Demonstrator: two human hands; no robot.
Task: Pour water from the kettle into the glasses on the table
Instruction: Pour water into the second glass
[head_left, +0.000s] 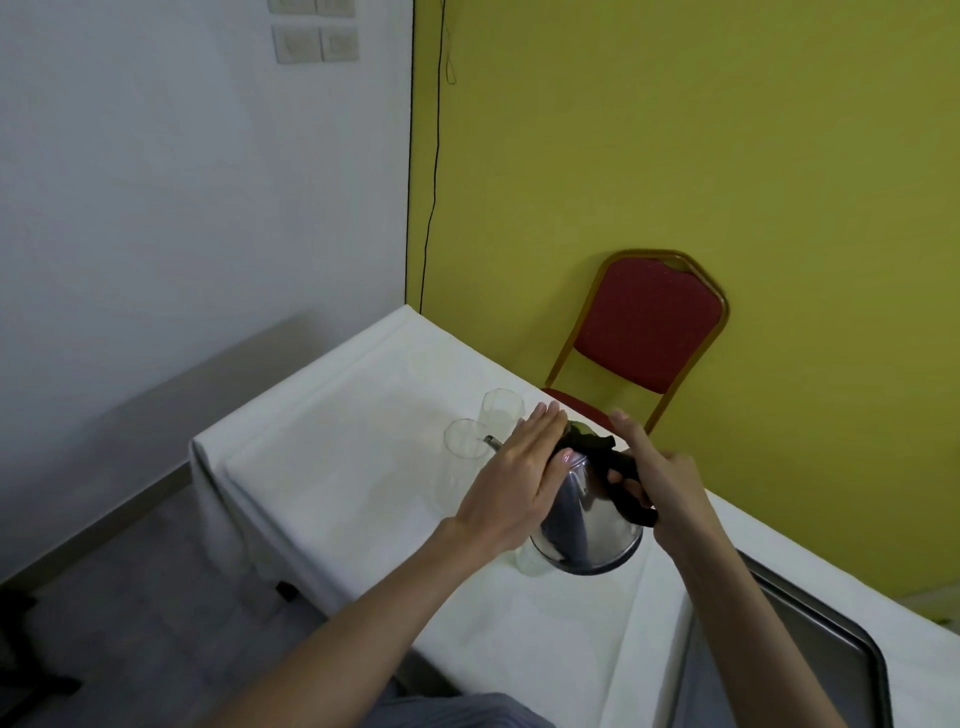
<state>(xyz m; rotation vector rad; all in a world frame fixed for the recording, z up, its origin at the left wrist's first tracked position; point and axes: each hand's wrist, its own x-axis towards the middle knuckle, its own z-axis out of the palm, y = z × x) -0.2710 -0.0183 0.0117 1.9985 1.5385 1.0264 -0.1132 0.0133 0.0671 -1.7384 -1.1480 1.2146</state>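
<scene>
Your right hand (660, 493) is clamped on the black handle (626, 486) of the kettle (587, 525), which is tipped with its spout (491, 441) over the near glass (464, 439); your left hand (511, 480) lies flat, fingers together and straight, against the kettle's left side near the lid; a second glass (500, 410) stands just behind the first; both are on the white table (337, 467), left of the kettle; a red chair (647, 332) stands at the far side; a tray (810, 639) lies near right.
</scene>
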